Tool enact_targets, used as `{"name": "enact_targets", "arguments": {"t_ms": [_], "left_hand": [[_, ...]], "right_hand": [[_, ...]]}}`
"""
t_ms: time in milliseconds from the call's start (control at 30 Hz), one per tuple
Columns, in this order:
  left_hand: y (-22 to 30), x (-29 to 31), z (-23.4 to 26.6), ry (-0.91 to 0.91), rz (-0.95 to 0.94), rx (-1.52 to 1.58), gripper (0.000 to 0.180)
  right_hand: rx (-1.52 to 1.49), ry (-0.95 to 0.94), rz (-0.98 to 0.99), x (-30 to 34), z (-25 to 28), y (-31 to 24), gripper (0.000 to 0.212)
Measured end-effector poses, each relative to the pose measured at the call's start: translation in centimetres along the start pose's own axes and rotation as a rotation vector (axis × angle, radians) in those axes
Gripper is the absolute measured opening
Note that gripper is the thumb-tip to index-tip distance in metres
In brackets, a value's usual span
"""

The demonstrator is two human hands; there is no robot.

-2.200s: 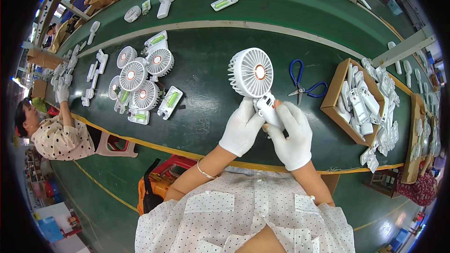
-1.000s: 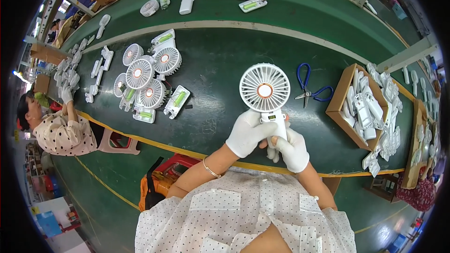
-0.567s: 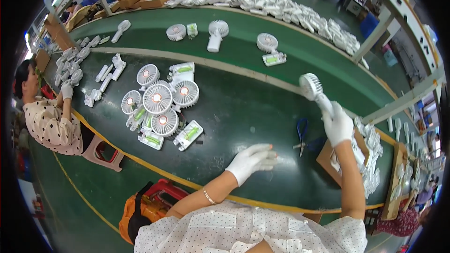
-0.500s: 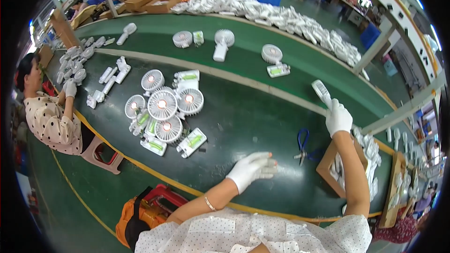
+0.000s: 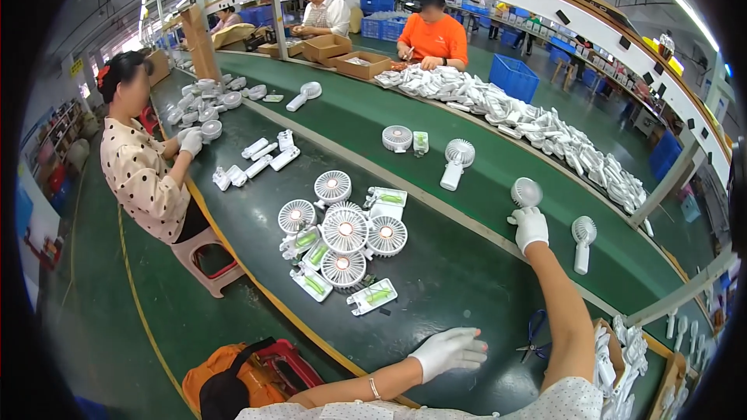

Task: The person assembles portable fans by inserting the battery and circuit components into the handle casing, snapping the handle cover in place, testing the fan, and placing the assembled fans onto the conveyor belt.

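My right hand [image 5: 529,228], in a white glove, reaches over the green belt [image 5: 354,120]. Its fingers are closed over the handle end of a white handheld fan [image 5: 527,192], and that handle is hidden beneath them. To its right lies another handheld fan [image 5: 583,243] with a closed white handle. My left hand [image 5: 450,353], gloved with bare fingertips, is stretched out over the dark table near its front edge and holds nothing. Left of it sits a cluster of fans [image 5: 345,231], several with opened handles showing green cells.
Blue-handled pliers [image 5: 534,336] lie near my right forearm. A box of white parts [image 5: 611,358] stands at right. A co-worker [image 5: 148,155] handles fans at far left. Beyond the belt, white parts [image 5: 513,113] are heaped beside a person in orange [image 5: 436,35]. White casings [image 5: 261,154] lie on the table.
My right hand has let go of the fan it held, now on the belt, and moved left to the fan with the opened handle. My left hand stays stretched out. The view has shifted.
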State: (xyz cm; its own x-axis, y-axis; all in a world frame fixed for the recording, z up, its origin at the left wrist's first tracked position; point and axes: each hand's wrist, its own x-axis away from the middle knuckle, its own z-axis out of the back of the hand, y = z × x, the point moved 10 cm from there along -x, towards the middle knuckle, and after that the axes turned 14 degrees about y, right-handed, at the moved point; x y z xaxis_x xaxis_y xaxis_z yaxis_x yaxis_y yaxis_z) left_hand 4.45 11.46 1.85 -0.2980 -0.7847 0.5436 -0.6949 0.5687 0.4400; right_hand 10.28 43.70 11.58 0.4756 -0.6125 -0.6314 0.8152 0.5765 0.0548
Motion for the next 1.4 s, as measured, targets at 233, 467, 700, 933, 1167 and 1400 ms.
{"name": "enact_targets", "arguments": {"t_ms": [233, 467, 700, 933, 1167, 1400], "left_hand": [[0.8, 0.3, 0.5, 0.039, -0.004, 0.087, 0.060], [-0.7, 1.0, -2.2, -0.176, 0.102, 0.091, 0.059], [-1.0, 3.3, -1.3, 0.013, 0.001, -0.364, 0.030], [-6.4, 4.6, -7.7, -0.423, -0.237, -1.297, 0.031], [-7.3, 5.1, -6.1, -0.269, 0.255, -0.755, 0.062], [-1.7, 2.3, -4.0, -0.098, -0.087, -0.343, 0.082]], "right_hand": [[-0.640, 0.063, 0.279, 3.7, 15.5, -14.8, 0.019], [-0.872, -0.168, 0.249, 15.6, 23.0, -21.2, 0.026], [-1.166, -0.059, -1.080, 25.6, 20.4, -12.6, 0.036], [-1.921, -0.671, -1.387, 26.5, 12.5, -17.3, 0.063], [-2.155, -0.070, -1.432, 22.5, 15.4, -10.3, 0.058], [-1.773, 0.090, -1.217, 22.4, 20.9, -7.0, 0.065]]}}
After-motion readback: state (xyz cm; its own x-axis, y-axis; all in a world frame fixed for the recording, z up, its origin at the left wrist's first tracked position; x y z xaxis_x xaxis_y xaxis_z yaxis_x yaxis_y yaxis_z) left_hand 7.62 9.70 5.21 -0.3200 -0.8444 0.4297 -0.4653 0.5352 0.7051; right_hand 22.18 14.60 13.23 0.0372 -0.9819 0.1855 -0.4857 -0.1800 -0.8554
